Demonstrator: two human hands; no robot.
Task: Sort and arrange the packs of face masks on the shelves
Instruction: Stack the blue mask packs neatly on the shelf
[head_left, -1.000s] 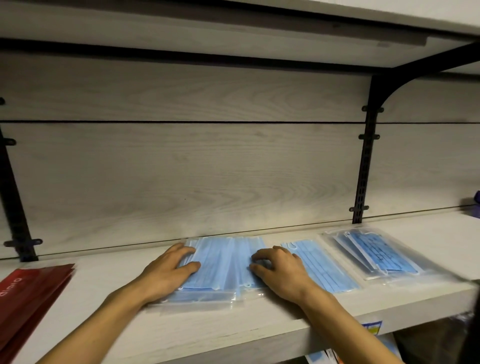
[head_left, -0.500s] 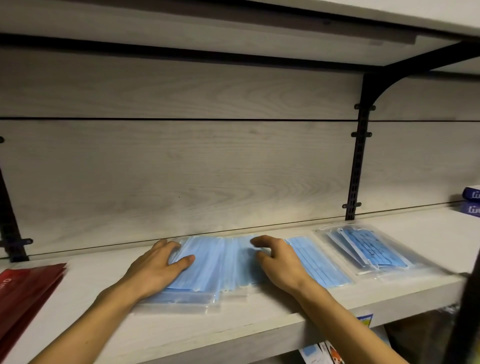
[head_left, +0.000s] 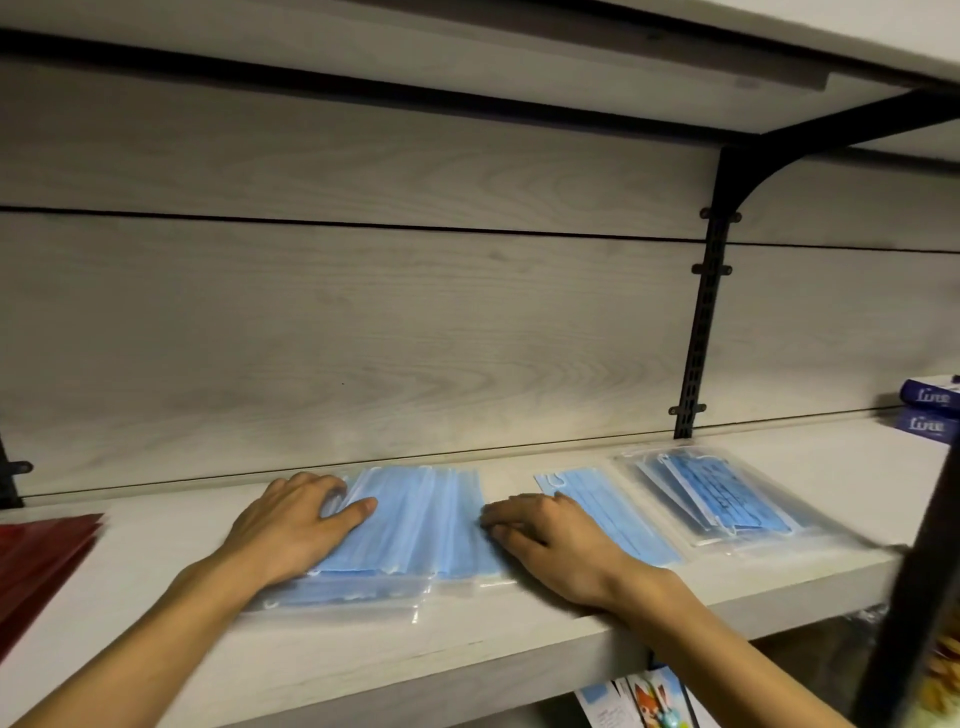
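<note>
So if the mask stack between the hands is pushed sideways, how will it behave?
The mask stack will probably slide easily: its clear plastic bags look glossy on the smooth shelf. The bags may also slip over each other, since their front edges already lie staggered. It likely feels light and floppy, being thin flat masks under the left hand and beside the right hand.

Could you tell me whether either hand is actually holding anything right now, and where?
Nothing is gripped: the left hand and right hand rest flat on the mask pack stack's side edges.
</note>
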